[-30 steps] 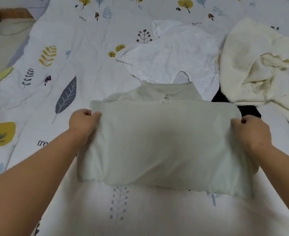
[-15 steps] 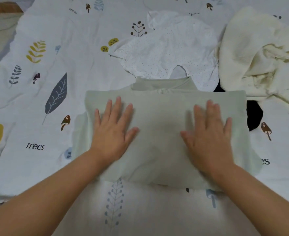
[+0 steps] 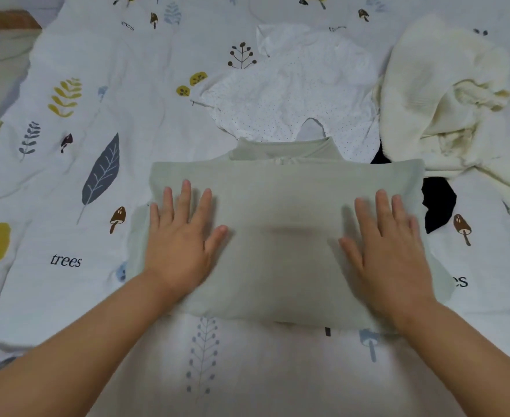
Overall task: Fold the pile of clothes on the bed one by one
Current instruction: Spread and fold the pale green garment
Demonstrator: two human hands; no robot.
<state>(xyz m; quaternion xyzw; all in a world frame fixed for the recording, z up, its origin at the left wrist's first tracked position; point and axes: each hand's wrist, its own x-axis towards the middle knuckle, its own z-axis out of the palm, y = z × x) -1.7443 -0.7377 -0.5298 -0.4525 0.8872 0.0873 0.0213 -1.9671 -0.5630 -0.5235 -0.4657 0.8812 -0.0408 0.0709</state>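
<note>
Palms flat, left hand (image 3: 181, 251) and right hand (image 3: 392, 254) press the folded pale-green top (image 3: 280, 212), centre frame, on the bedsheet (image 3: 67, 188). Soft, light, limp fabric probably; best pinched at its side edges.

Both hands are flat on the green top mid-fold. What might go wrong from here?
1. The green top touches the dotted white garment at its collar and partly covers a black item; lifting it may drag those along.
2. The left hand and right hand press flat near the sides, so smoothing outward may push the folded layer askew.
3. The cream fleece lies loose close by and may catch the next fold.
</note>
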